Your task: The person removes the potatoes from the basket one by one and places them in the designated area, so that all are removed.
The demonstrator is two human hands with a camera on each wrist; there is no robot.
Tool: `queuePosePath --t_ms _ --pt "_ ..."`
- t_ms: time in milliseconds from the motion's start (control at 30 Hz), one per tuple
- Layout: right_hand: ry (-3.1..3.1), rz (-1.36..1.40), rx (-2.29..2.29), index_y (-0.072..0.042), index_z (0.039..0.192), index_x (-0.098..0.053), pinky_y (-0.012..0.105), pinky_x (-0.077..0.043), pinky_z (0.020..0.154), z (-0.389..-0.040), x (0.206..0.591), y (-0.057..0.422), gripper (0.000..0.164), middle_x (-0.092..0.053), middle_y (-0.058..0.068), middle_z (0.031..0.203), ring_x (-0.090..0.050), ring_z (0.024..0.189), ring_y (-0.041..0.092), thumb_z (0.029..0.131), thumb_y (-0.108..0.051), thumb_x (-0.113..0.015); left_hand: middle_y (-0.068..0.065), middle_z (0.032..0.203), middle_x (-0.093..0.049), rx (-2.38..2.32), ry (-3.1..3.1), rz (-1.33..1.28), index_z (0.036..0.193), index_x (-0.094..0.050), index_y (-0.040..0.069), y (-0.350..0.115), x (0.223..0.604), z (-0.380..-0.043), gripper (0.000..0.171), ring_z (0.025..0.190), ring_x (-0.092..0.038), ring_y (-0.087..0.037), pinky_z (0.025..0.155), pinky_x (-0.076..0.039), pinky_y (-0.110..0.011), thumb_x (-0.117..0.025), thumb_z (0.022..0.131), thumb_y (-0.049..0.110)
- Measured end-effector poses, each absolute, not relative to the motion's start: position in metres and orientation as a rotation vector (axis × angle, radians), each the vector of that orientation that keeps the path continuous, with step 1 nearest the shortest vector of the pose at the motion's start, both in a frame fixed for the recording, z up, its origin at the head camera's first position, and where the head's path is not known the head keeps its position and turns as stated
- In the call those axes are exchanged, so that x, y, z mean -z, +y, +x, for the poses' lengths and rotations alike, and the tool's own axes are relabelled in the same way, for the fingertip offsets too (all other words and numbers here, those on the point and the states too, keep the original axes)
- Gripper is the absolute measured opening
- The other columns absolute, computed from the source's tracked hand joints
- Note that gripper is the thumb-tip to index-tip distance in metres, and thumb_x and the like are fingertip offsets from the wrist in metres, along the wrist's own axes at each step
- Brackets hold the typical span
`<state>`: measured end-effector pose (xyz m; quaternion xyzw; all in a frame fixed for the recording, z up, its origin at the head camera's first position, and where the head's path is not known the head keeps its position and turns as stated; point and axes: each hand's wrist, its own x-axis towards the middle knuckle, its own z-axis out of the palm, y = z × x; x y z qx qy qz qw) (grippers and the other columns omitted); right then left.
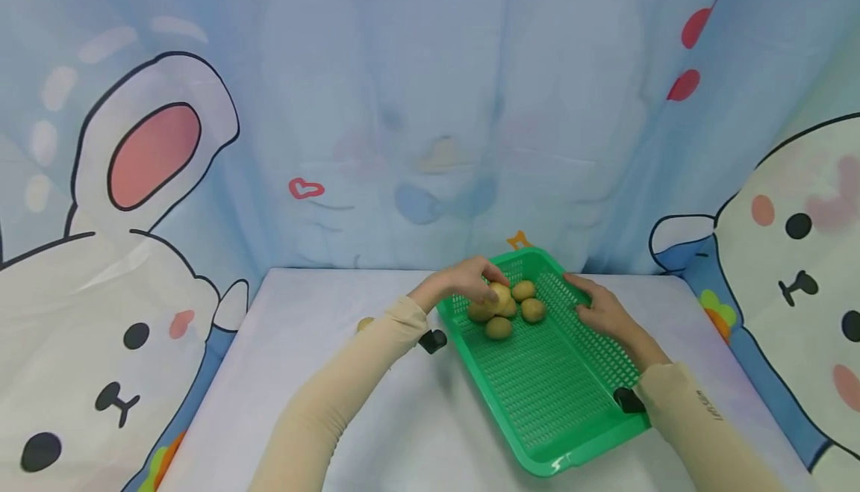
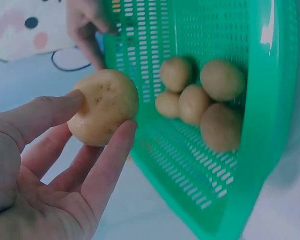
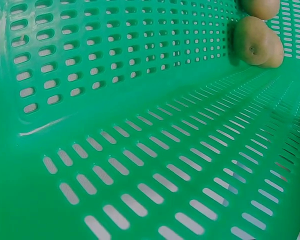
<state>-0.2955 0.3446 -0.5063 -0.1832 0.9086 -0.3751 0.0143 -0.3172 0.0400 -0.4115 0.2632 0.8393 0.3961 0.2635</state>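
Observation:
My left hand (image 1: 469, 280) pinches a round yellow potato (image 2: 104, 107) between thumb and fingertips, above the far left part of a green plastic basket (image 1: 544, 387). Below it, several potatoes (image 1: 499, 328) lie grouped on the basket's slotted floor. On the right side, my right hand (image 1: 607, 316) grips the basket's rim, its thumb toward the inside. The right wrist view is mostly filled by the basket's perforated wall and floor, with a few potatoes (image 3: 252, 41) at the upper right; the right hand's grip is largely hidden there.
Another potato (image 1: 365, 323) lies on the white table (image 1: 295, 313), left of the basket and partly behind my left forearm. A blue curtain (image 1: 430, 89) with cartoon animals hangs behind the table's far edge and along the sides.

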Motion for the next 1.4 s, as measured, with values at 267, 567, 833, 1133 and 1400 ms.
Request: queuePosePath --t_ms 267,567,833,1133,1400 --pt "2.826 -0.577 1.161 0.009 0.149 -0.031 0.045 -0.040 0.078 -0.297 0.509 0.348 0.064 -0.026 0.037 0.151 -0.034 0.131 0.055 0.088 0.011 -0.048 -0.013 0.133 -0.059 -1.183 2.285 0.682 0.131 -0.062 0.000 -0.004 0.406 -0.330 0.038 0.107 -0.063 -0.023 0.084 -0.057 -0.038 -0.064 0.093 0.002" --pt "2.852 -0.631 1.156 0.011 0.147 -0.034 0.041 -0.040 0.079 -0.301 0.509 0.350 0.063 -0.031 0.037 0.149 -0.039 0.129 0.053 0.086 0.011 -0.049 -0.016 0.129 -0.060 -1.313 2.303 0.535 0.130 -0.062 -0.001 -0.059 0.406 -0.345 0.039 0.110 -0.062 -0.027 0.082 -0.058 -0.036 -0.063 0.091 0.001" --pt "2.828 -0.591 1.164 0.009 0.149 -0.032 0.042 -0.041 0.079 -0.298 0.508 0.348 0.064 -0.028 0.037 0.150 -0.035 0.132 0.054 0.087 0.011 -0.049 -0.017 0.121 -0.064 -1.353 2.339 0.362 0.127 -0.063 -0.005 -0.114 0.431 -0.340 0.039 0.105 -0.063 -0.027 0.084 -0.058 -0.041 -0.063 0.088 -0.003" --pt "2.833 -0.607 1.171 0.010 0.148 -0.033 0.040 -0.041 0.076 -0.298 0.511 0.348 0.063 -0.029 0.037 0.150 -0.039 0.128 0.053 0.087 0.012 -0.048 -0.021 0.130 -0.059 -1.342 2.388 0.167 0.130 -0.060 -0.006 -0.187 0.461 -0.323 0.041 0.108 -0.062 -0.029 0.085 -0.057 -0.041 -0.064 0.090 0.002" --pt "2.850 -0.610 1.152 0.010 0.148 -0.034 0.040 -0.041 0.075 -0.299 0.511 0.350 0.063 -0.030 0.037 0.149 -0.050 0.117 0.047 0.086 0.012 -0.048 -0.024 0.125 -0.061 -1.365 2.428 0.059 0.129 -0.058 -0.011 -0.231 0.474 -0.309 0.041 0.103 -0.064 -0.030 0.085 -0.057 -0.042 -0.063 0.090 0.001"
